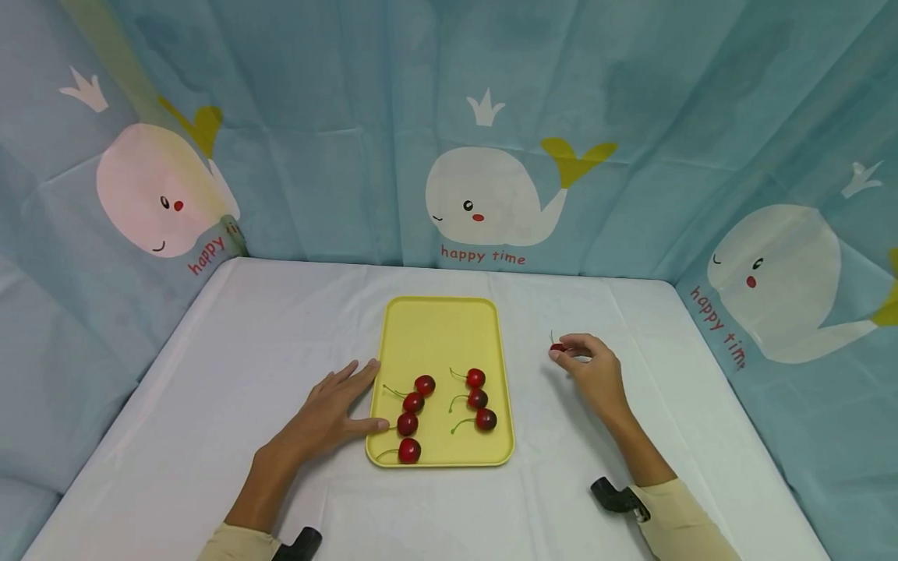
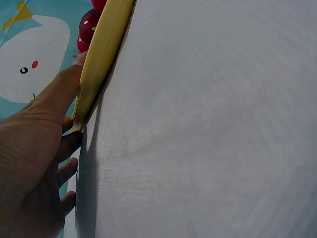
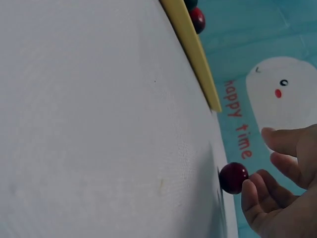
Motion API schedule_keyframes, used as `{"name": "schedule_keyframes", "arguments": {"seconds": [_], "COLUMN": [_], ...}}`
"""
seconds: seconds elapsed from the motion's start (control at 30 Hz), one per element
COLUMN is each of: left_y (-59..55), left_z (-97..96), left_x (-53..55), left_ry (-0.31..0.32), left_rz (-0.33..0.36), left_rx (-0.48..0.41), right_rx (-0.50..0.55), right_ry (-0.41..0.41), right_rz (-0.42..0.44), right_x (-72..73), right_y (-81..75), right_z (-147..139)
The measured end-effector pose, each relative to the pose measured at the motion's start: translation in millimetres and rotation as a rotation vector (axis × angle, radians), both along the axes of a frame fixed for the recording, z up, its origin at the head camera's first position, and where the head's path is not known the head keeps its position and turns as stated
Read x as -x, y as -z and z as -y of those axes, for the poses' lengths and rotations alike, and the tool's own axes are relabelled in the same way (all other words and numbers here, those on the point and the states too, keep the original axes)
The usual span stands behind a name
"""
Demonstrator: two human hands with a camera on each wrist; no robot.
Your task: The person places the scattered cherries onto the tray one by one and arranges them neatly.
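My left hand [image 1: 328,411] rests with fingers spread along the left side of a yellow tray [image 1: 440,331]. Its thumb reaches over the rim, as the left wrist view also shows. Inside the tray, one row of several cherries [image 1: 413,403] runs along the left, stems pointing left. To the right is a second row of 3 cherries [image 1: 477,399]. Out on the cloth, right of the tray, my right hand [image 1: 592,374] is at a single dark red cherry [image 3: 233,178]. In the right wrist view its fingertips are right at the cherry, while the thumb stands apart from it.
White cloth [image 1: 281,319] covers the table. Blue curtains with whale prints [image 1: 491,195] rise at its back and both sides. A black wrist device [image 1: 617,497] sits at each beige sleeve.
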State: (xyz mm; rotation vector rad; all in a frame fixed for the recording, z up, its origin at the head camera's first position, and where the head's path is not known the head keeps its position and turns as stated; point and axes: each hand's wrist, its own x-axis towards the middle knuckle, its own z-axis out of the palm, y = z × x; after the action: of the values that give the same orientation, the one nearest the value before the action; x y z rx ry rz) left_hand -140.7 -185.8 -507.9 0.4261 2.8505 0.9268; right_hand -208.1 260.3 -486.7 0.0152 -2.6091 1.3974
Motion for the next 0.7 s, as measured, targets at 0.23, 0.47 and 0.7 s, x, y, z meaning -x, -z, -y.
{"name": "schedule_keyframes", "arguments": {"seconds": [0.23, 0.47, 0.7], "left_y": [-0.6, -0.7, -1.7], "left_z": [-0.7, -0.5, -0.3], "left_x": [0.0, -0.6, -1.2], "left_ry": [-0.003, -0.001, 0.004], "left_rz": [0.001, 0.005, 0.003], "left_rx": [-0.002, -0.007, -0.017], "right_rx": [-0.050, -0.093, -0.134], "right_ry": [0.053, 0.069, 0.046], "right_rz": [0.031, 0.091, 0.122], "right_x": [6.9, 11.6, 15.3], "right_y": [1.7, 1.4, 1.9], "right_z": [-3.0, -4.1, -4.1]}}
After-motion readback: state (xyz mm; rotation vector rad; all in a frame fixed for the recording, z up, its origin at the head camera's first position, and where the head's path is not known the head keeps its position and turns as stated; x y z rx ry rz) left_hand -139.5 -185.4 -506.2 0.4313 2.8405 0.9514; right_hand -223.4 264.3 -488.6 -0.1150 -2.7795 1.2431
